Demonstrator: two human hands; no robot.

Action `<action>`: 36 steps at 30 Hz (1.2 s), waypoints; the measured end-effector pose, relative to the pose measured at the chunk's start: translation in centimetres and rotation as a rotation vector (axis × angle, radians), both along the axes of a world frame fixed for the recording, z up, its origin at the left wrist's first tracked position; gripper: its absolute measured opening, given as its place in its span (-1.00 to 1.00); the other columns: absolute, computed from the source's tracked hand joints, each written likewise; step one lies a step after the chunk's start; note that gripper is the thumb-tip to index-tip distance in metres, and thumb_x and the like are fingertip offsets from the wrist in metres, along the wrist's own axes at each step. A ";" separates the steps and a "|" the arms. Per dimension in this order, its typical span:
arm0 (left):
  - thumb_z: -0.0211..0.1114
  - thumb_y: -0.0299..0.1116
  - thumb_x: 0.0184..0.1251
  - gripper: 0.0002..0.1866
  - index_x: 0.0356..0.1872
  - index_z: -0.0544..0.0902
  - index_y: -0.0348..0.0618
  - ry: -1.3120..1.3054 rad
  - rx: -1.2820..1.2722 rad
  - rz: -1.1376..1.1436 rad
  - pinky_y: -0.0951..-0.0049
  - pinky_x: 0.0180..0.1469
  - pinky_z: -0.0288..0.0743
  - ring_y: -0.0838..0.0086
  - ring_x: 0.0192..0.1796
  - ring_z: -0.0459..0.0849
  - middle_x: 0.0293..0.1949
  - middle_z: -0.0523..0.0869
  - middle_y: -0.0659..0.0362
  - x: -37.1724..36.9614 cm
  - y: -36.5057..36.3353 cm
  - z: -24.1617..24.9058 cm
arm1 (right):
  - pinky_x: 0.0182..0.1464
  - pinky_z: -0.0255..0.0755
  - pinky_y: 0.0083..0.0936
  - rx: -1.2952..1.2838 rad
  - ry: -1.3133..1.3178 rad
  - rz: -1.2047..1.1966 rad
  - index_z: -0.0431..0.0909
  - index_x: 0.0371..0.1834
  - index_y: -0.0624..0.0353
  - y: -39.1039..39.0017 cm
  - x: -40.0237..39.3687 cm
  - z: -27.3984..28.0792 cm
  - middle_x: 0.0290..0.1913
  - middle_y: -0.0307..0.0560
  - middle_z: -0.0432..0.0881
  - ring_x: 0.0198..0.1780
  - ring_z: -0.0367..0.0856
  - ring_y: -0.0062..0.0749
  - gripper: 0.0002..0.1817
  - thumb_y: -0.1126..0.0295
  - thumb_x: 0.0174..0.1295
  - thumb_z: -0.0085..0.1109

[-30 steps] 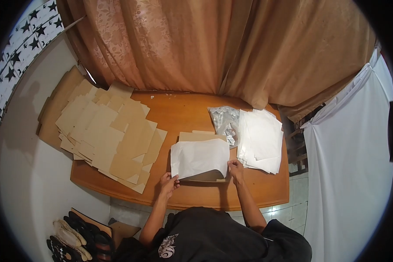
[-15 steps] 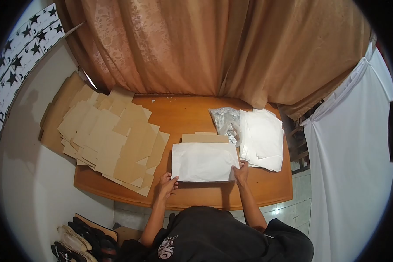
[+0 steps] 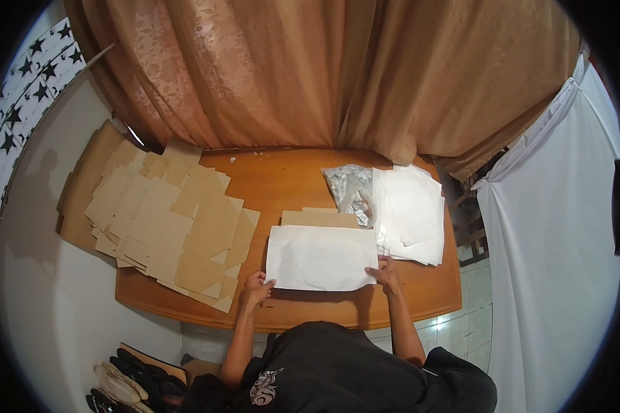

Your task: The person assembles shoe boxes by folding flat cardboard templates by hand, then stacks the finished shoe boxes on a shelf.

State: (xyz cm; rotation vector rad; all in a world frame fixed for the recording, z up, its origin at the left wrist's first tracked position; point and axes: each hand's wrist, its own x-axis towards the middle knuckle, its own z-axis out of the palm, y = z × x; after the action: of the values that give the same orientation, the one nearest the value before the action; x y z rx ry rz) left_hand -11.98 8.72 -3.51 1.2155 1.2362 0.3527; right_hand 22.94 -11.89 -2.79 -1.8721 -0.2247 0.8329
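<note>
A white sheet of paper (image 3: 322, 258) is stretched between my two hands, lying over a piece of brown cardboard (image 3: 319, 219) whose far edge shows beyond it. My left hand (image 3: 257, 289) pinches the sheet's near left corner. At the near right edge, my right hand (image 3: 385, 272) grips the sheet between thumb and fingers. Just right of the sheet lies a stack of white paper (image 3: 412, 213), close to my right hand. A clear plastic bag (image 3: 351, 186) with silvery contents touches that stack's left side.
A big spread pile of flat cardboard pieces (image 3: 151, 220) covers the left side of the wooden table (image 3: 275, 179). Brown curtains (image 3: 255, 76) hang behind it, and a white cloth (image 3: 537, 227) hangs at the right. Shoes (image 3: 134, 378) sit on the floor at lower left.
The white sheet has come slightly nearer to me, with both hands still on it. My hands have spread a little farther apart. The whole view has shifted slightly.
</note>
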 end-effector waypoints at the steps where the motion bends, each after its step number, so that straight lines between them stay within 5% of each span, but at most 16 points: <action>1: 0.46 -0.43 0.28 -0.79 -0.32 0.54 -0.19 0.048 -0.027 -0.043 0.50 -0.55 0.47 0.58 -0.56 0.54 -0.52 0.57 0.25 -0.1 0.1 -0.5 | -0.28 0.61 -0.37 0.009 0.024 0.031 0.43 0.18 0.36 -0.6 0.1 -0.7 -0.26 0.03 0.68 -0.31 0.69 -0.32 -0.31 0.50 -0.04 0.57; 4: 0.43 -0.43 0.29 -0.82 -0.24 0.58 -0.24 0.241 -0.087 -0.150 0.49 -0.50 0.48 0.53 -0.48 0.60 -0.41 0.65 0.18 0.4 0.4 -0.6 | -0.29 0.61 -0.37 -0.115 -0.063 0.144 0.45 0.16 0.39 -1.1 0.6 -3.2 -0.24 0.06 0.71 -0.29 0.71 -0.32 -0.36 0.50 0.00 0.55; 5: 0.42 -0.45 0.29 -0.81 -0.17 0.60 -0.27 0.187 0.074 -0.081 0.49 -0.47 0.52 0.50 -0.43 0.64 -0.34 0.69 0.15 0.4 0.0 -2.7 | -0.32 0.61 -0.38 -0.266 -0.169 0.222 0.46 0.15 0.39 -1.3 0.7 -4.2 -0.25 0.08 0.71 -0.29 0.72 -0.30 -0.39 0.52 0.02 0.53; 7: 0.41 -0.46 0.29 -0.78 -0.10 0.63 -0.30 0.136 0.229 -0.018 0.48 -0.45 0.56 0.48 -0.38 0.67 -0.26 0.72 0.11 0.5 -0.7 -2.9 | -0.21 0.61 -0.37 -0.176 -0.067 0.206 0.50 0.11 0.38 -1.3 -0.3 -3.6 -0.20 0.13 0.72 -0.22 0.73 -0.24 -0.41 0.44 0.02 0.54; 9: 0.38 -0.48 0.33 -0.70 0.05 0.63 -0.31 0.019 -0.091 -0.016 0.45 -0.28 0.70 0.43 -0.17 0.72 -0.16 0.74 0.12 0.9 -1.3 -0.4 | -0.10 0.60 -0.36 -0.083 0.030 0.184 0.55 0.08 0.37 -0.9 -1.2 -3.3 -0.16 0.18 0.73 -0.16 0.74 -0.17 -0.43 0.35 0.02 0.55; 11: 0.37 -0.48 0.34 -0.70 0.07 0.63 -0.30 0.068 -0.096 -0.062 0.43 -0.23 0.72 0.42 -0.15 0.73 -0.14 0.75 0.11 1.1 -1.8 -0.4 | -0.05 0.58 -0.34 -0.126 -0.236 0.184 0.59 0.03 0.36 -0.5 -1.3 -3.2 -0.15 0.21 0.74 -0.15 0.73 -0.10 -0.46 0.35 0.00 0.55; 15: 0.35 -0.49 0.35 -0.68 0.10 0.63 -0.29 0.067 -0.159 -0.104 0.39 -0.19 0.75 0.39 -0.11 0.75 -0.09 0.76 0.09 0.5 -2.9 -0.7 | -0.05 0.57 -0.30 -0.221 -0.340 0.217 0.58 0.05 0.37 0.3 -1.0 -1.4 -0.17 0.20 0.74 -0.15 0.73 -0.08 -0.45 0.38 0.00 0.54; 17: 0.37 -0.50 0.33 -0.69 0.07 0.64 -0.32 0.062 -0.181 -0.094 0.42 -0.23 0.74 0.40 -0.16 0.74 -0.11 0.75 0.09 0.0 -3.0 0.1 | -0.07 0.57 -0.29 -0.052 -0.444 0.219 0.58 0.06 0.38 0.4 -0.8 -1.4 -0.19 0.20 0.74 -0.16 0.72 -0.06 -0.45 0.38 0.00 0.54; 21: 0.40 -0.49 0.31 -0.72 0.01 0.65 -0.32 0.045 -0.246 -0.065 0.39 -0.38 0.69 0.38 -0.21 0.73 -0.16 0.74 0.08 -0.4 -2.9 0.3 | -0.06 0.55 -0.31 -0.075 -0.312 0.222 0.54 0.10 0.36 0.9 -0.4 -1.6 -0.13 0.12 0.71 -0.12 0.68 -0.20 -0.41 0.40 -0.01 0.56; 25: 0.39 -0.50 0.30 -0.71 0.02 0.62 -0.30 0.312 -0.185 -0.154 0.29 -0.26 0.67 0.25 -0.15 0.74 -0.15 0.73 0.01 -0.3 -2.6 1.4 | 0.11 0.49 -0.18 -0.175 -0.539 0.230 0.48 0.22 0.32 1.3 -1.4 -0.1 0.02 0.32 0.62 0.05 0.61 0.10 -0.35 0.39 0.03 0.51; 27: 0.37 -0.50 0.29 -0.67 0.06 0.59 -0.28 0.327 0.418 -0.054 0.20 -0.09 0.62 0.11 -0.06 0.71 -0.07 0.70 -0.08 -0.6 -2.7 0.3 | 0.20 0.44 -0.14 -0.161 -0.716 0.219 0.45 0.27 0.30 1.6 -2.3 2.1 0.11 0.36 0.56 0.14 0.54 0.16 -0.34 0.42 0.06 0.47; 30: 0.37 -0.52 0.25 -0.59 0.13 0.54 -0.28 0.227 0.761 -0.061 0.15 0.13 0.53 0.01 0.07 0.65 0.03 0.66 -0.12 2.6 -2.2 6.5 | 0.31 0.32 -0.05 -0.188 -0.924 0.342 0.41 0.32 0.25 3.6 -3.8 6.4 0.21 0.34 0.44 0.25 0.38 0.26 -0.35 0.50 0.10 0.38; 33: 0.39 -0.54 0.21 -0.51 0.20 0.52 -0.26 0.152 0.880 -0.373 0.11 0.22 0.49 -0.01 0.18 0.58 0.11 0.61 -0.12 5.4 -0.9 6.9 | 0.33 0.35 -0.05 -0.054 -0.989 0.579 0.44 0.32 0.13 5.7 -4.8 5.5 0.24 0.26 0.44 0.27 0.37 0.25 -0.37 0.55 0.10 0.34; 36: 0.41 -0.56 0.16 -0.39 0.29 0.48 -0.23 0.263 0.937 -0.618 0.09 0.30 0.45 -0.04 0.27 0.49 0.18 0.55 -0.15 7.4 -1.0 3.2 | 0.29 0.43 -0.08 -0.220 -1.048 0.759 0.46 0.34 0.04 7.3 -6.3 2.0 0.34 0.24 0.39 0.30 0.36 0.22 -0.32 0.45 0.06 0.37</action>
State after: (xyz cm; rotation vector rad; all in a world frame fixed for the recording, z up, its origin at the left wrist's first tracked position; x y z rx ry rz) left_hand -4.59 7.69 -0.36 2.4298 0.8295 0.3169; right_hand 16.66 -4.55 -0.81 -2.3010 -1.6114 0.2460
